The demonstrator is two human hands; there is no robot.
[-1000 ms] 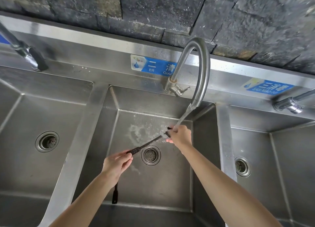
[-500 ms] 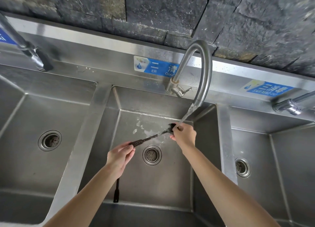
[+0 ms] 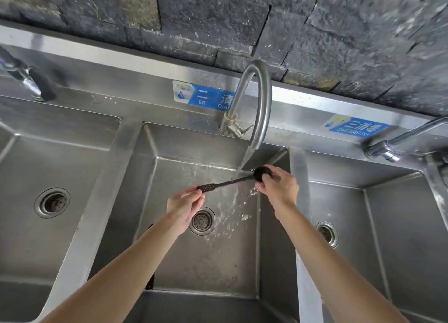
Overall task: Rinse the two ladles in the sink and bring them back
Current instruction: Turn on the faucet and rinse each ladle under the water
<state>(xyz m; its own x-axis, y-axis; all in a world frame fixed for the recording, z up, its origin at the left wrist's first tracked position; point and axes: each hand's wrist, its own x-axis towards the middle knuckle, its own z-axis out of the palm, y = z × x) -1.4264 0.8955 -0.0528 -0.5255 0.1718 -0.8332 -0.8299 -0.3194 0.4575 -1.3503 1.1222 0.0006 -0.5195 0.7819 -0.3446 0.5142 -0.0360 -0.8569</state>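
Observation:
A black ladle (image 3: 226, 184) lies level across the middle basin (image 3: 169, 167) under the running curved faucet (image 3: 260, 104). My left hand (image 3: 185, 207) grips its perforated handle end. My right hand (image 3: 278, 187) holds its round bowl at the right, fingers curled round it. Water strikes the ladle's shaft and splashes down by the drain (image 3: 202, 221). A second black ladle's handle (image 3: 150, 280) shows below my left forearm, which hides most of it; my left hand seems to hold that one too.
Steel basins lie to the left (image 3: 52, 202) and right (image 3: 392, 225), each with a drain. Side faucets jut in at far left (image 3: 31, 80) and far right (image 3: 392, 148). A dark stone wall rises behind the steel backsplash.
The ladle has shifted right, so the stream now hits its shaft rather than its bowl. My right hand moved right and up with the bowl.

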